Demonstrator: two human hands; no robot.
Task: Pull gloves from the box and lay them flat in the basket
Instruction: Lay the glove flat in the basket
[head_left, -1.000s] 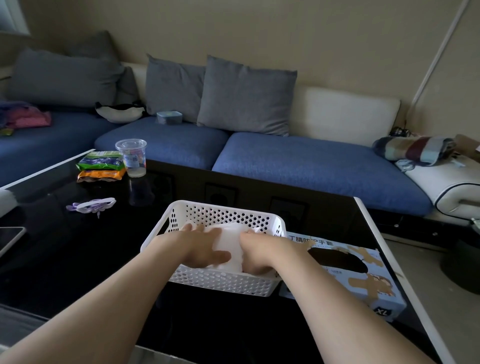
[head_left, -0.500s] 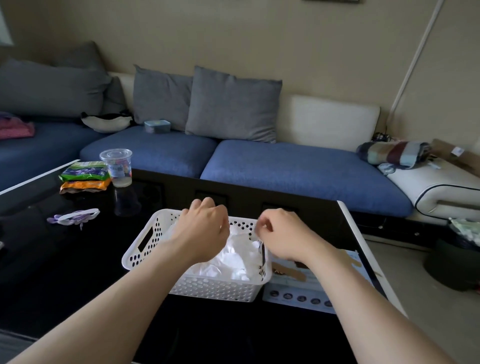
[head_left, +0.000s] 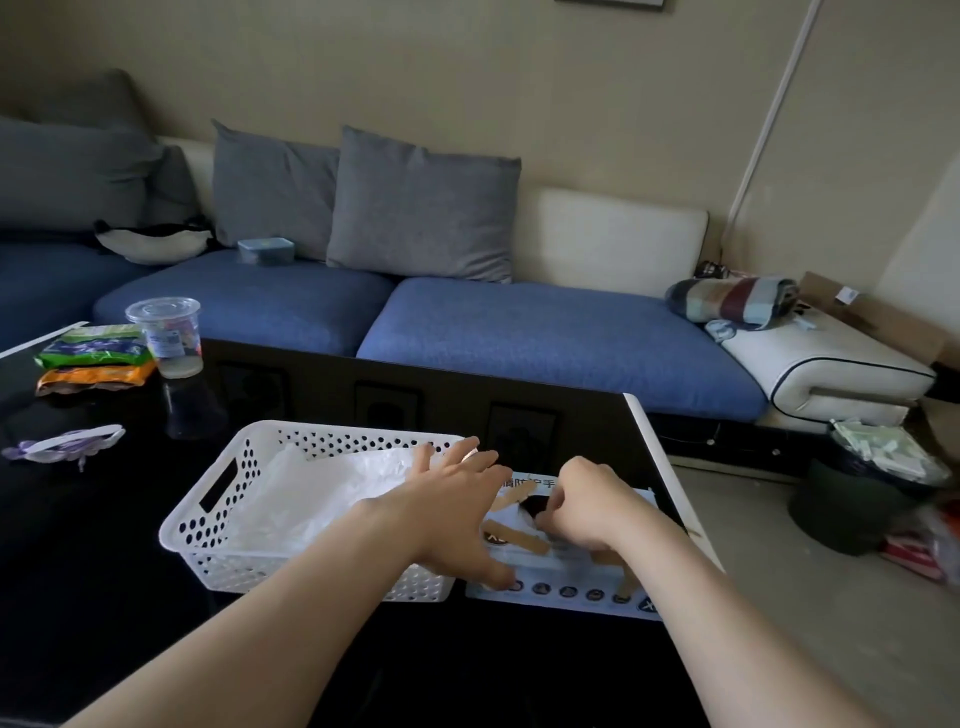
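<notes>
Right hand (head_left: 592, 506) fingers (head_left: 557, 500) partly hidden in box (head_left: 571, 592) opening

On the black table (head_left: 78, 571), the left hand (head_left: 457, 514) spreads flat over the box (head_left: 571, 592) beside the basket (head_left: 208, 519) of white gloves (head_left: 322, 483). The right hand (head_left: 587, 504) curls its fingers at the box's opening.

Blk table (head_left: 78, 545) w/ basket (head_left: 208, 499), box (head_left: 571, 592), cup (head_left: 166, 338)

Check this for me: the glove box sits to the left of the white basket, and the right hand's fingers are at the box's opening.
Wrong on one point. The head view shows the glove box sitting to the right of the white basket, not to its left. The rest holds: the right hand has its fingers at the box's opening.
</notes>
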